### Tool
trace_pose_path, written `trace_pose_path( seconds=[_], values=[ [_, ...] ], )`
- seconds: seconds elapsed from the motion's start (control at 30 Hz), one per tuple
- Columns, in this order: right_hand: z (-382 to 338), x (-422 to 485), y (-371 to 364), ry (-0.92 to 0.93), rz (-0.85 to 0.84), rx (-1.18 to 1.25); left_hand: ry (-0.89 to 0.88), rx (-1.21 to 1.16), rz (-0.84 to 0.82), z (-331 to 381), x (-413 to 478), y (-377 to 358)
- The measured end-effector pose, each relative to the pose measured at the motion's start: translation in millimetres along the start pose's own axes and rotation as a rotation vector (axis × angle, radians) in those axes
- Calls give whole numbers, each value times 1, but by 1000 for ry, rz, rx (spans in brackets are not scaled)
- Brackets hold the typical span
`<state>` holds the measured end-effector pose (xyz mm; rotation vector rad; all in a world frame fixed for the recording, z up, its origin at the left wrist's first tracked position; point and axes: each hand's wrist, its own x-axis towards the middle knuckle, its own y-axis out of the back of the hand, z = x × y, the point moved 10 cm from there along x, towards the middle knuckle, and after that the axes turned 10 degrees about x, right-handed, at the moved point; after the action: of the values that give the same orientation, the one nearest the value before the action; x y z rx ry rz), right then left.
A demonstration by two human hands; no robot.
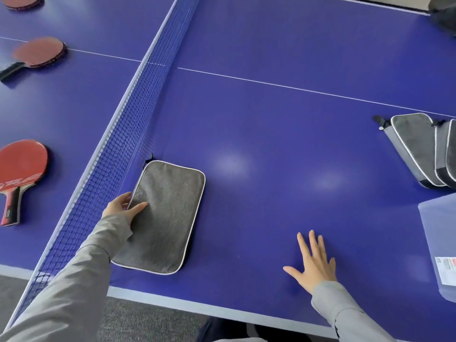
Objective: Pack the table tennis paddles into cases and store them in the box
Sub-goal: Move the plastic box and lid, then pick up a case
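Deep violet-blue table (271, 119), with thin white lines running across it. The net (118, 144) is dark mesh under a white band. Here's the case (167, 213): heathered grey, white piping all round. The near paddle (22, 166) shows red rubber, pale lettering and a black-and-red handle. The stacked cases (414, 144) are grey, white-trimmed, black at the ends. The sleeve (74, 292) is pale grey.

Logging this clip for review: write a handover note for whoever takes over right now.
Left hand grips the grey case by the net. Right hand lies open on the table.
Three paddles lie loose beyond the net; spare cases and the box sit at right.
Whether the held case is filled, or anything is boxed, cannot be told.
Left: case the paddles, box them.
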<state>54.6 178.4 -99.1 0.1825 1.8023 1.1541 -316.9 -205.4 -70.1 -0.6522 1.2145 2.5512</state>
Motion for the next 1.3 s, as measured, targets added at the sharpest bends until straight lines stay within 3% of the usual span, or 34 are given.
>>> trace_pose_path(
  seconds=[0.07,0.17,0.33,0.5,0.8,1.07,1.3],
  values=[
    [-1,1,1,1,2,9,-40,261,52,16,-2,3],
    [-2,-1,3,1,-3,31,-238,580,133,62,-31,-14],
    [-3,-6,24,-11,73,114,-669,833,116,132,-109,-102],
    [9,-13,82,17,262,187,-824,1011,-4,170,-150,-180],
    [94,-56,168,0,554,378,-1059,1096,14,270,-230,-246],
    [223,-139,221,-1,837,547,-1234,1003,53,354,-373,-328],
    [388,-192,202,-140,794,485,-1142,855,-27,378,-478,-400]
  ],
)
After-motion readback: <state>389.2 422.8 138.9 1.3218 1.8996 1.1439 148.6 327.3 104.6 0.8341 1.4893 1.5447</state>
